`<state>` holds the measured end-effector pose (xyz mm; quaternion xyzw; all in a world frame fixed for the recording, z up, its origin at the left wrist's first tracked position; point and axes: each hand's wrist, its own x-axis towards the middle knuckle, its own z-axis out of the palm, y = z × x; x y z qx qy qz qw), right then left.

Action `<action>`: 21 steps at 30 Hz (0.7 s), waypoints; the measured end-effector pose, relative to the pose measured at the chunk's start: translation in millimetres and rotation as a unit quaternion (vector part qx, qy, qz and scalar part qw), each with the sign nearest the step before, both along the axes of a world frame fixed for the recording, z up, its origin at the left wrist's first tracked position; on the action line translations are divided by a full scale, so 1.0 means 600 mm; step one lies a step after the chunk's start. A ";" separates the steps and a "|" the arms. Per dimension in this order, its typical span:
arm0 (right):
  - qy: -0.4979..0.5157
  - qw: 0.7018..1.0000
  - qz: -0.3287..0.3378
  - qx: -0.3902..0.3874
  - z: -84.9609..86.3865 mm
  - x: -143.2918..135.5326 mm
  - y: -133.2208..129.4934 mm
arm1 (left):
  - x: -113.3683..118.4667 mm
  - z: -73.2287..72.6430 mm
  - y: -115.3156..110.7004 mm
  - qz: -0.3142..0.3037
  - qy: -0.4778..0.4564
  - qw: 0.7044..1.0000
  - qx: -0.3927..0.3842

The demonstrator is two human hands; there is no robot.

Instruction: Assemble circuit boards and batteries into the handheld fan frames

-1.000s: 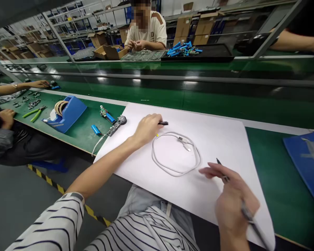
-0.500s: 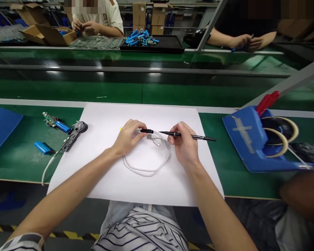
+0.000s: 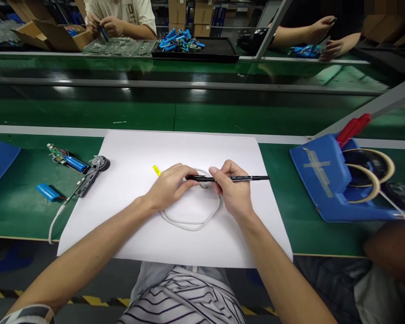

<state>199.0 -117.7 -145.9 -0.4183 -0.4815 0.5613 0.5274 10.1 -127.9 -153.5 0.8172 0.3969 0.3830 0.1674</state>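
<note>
A black marker pen [image 3: 248, 178] lies level across the middle of a white sheet [image 3: 128, 238], held in the closed fingers of my right hand [image 3: 234, 191]. At its left end, my left hand [image 3: 170, 184] pinches the black pen cap [image 3: 196, 178], which meets the pen's tip end. Whether the cap is fully seated I cannot tell. Under both hands lies a coiled white cable [image 3: 189, 225] on the sheet; its plug end is mostly hidden behind the pen. A yellow tag [image 3: 156, 170] shows just beyond my left hand.
Left of the sheet are a circuit board with a blue battery [image 3: 74, 163], a black part with a round end [image 3: 92, 175] and another blue battery [image 3: 47, 192]. A blue tape dispenser [image 3: 319, 180] stands right. Across the bench, two people handle parts near a black tray [image 3: 219, 48].
My right hand has brought the marker leftward, and its tip end has met the cap in my left hand. The gap between them has closed. The yellow tag shows more.
</note>
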 end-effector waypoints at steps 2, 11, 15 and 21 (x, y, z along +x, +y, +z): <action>0.007 0.999 -0.031 0.019 0.000 -0.006 -0.002 | 0.009 0.002 -0.007 -0.007 -0.022 1.000 0.013; -0.009 0.991 -0.119 0.056 -0.008 -0.035 -0.016 | 0.029 0.006 -0.018 0.013 -0.077 0.997 0.026; -0.049 0.982 -0.154 0.095 -0.004 -0.035 -0.026 | 0.034 0.004 -0.019 0.011 -0.068 0.996 0.057; -0.175 0.964 -0.160 0.124 -0.004 -0.011 -0.032 | 0.027 0.007 -0.006 -0.037 0.078 0.996 -0.003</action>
